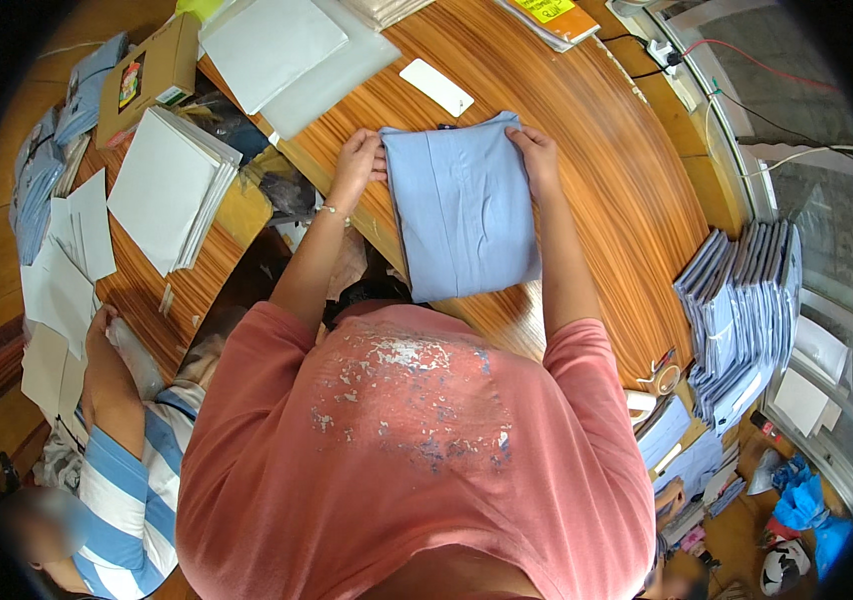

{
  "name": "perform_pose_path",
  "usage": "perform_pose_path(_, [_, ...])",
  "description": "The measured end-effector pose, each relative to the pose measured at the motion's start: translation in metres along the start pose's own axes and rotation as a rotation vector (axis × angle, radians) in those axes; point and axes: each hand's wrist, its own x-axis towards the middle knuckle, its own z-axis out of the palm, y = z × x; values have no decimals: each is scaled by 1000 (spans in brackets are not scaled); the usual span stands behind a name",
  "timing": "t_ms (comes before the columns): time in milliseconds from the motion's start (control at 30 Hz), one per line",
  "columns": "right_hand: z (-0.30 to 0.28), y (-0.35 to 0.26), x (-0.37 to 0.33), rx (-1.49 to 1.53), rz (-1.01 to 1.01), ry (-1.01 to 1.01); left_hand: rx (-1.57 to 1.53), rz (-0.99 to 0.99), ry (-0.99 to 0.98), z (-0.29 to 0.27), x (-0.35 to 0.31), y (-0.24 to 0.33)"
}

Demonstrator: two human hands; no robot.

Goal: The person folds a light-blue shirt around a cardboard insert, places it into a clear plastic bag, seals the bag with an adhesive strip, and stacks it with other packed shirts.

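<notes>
A folded light blue shirt [462,215] lies on the wood-grain table in front of me, its far edge away from my body. My left hand [361,163] holds it at the far left corner, fingers curled against the side edge. At the far right corner, my right hand [535,155] pinches the fabric, with the thumb side on top. A small dark spot, perhaps the collar or a label, peeks out at the middle of the far edge. Just beyond the shirt lies a white rectangular card [437,87].
White sheets [277,55] lie at the far left of the table [612,200]. Another paper stack [172,190] and a cardboard box [147,85] stand further left, near a co-worker's arm [112,370]. Bagged folded shirts [742,310] pile up at right, below cables [797,140].
</notes>
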Motion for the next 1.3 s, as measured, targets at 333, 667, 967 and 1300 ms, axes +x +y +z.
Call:
perform_pose_path(333, [-5, 17, 28, -336, -136, 79, 391, 139, -157, -1, 17, -6])
perform_pose_path(667, [22, -14, 24, -923, -67, 276, 1044, 832, 60, -25, 40, -6])
perform_pose_path(967, [-47, -72, -73, -70, -227, 280, 134, 573, -520, 28, 11, 79])
perform_pose_path(1300, [-91, -74, -318, -220, -393, 309, 685, 1162, -1110, 50, -89, 124])
